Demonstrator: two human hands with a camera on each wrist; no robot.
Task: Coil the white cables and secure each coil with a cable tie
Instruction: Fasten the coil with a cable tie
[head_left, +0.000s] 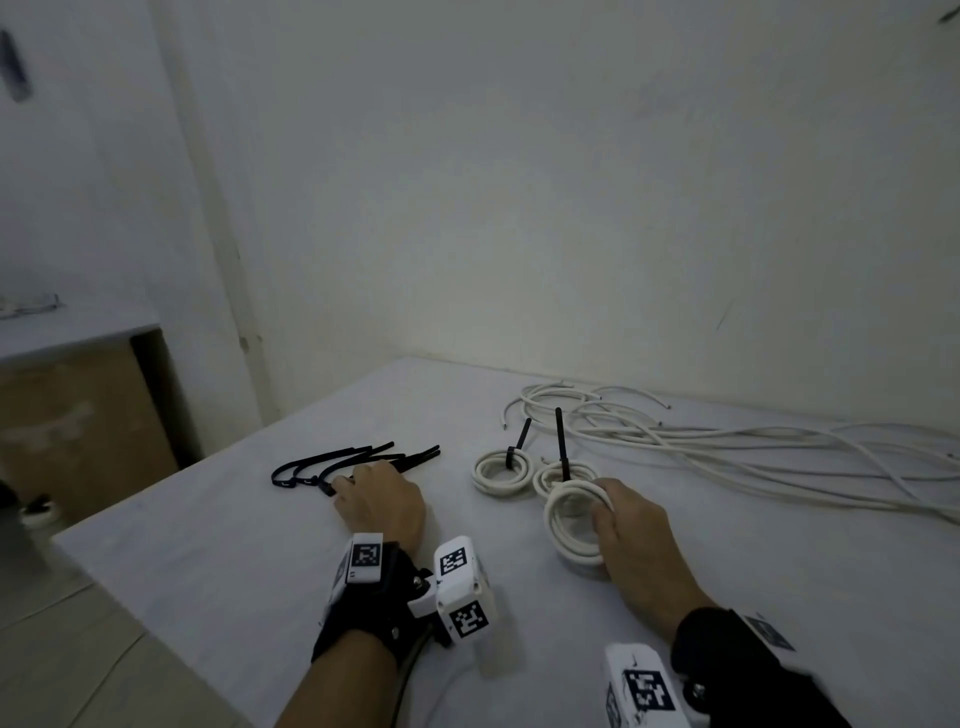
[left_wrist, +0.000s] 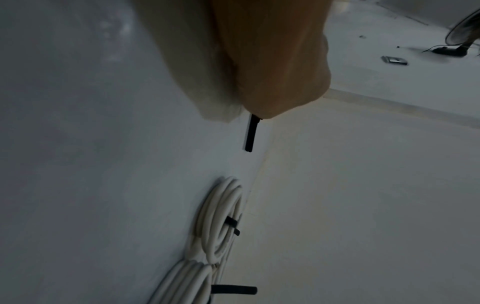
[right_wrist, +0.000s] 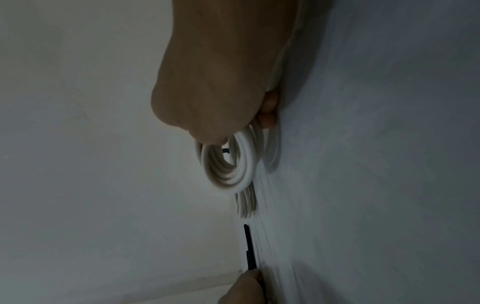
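Observation:
My right hand (head_left: 605, 506) grips an untied coil of white cable (head_left: 563, 530) standing on edge on the white table (head_left: 234, 582); the right wrist view shows fingers curled round this coil (right_wrist: 228, 164). My left hand (head_left: 348, 486) lies on a bunch of black cable ties (head_left: 332, 462) and pinches one cable tie (left_wrist: 250, 133), which sticks out past the fingers. Two tied coils lie flat between the hands' reach: one coil (head_left: 501, 470) and a second coil (head_left: 563, 473), each with a black tie tail standing up.
A tangle of loose white cables (head_left: 727, 441) spreads over the table's far right, near the wall. The table's left edge drops to the floor, where a cardboard box (head_left: 78, 415) stands under a shelf.

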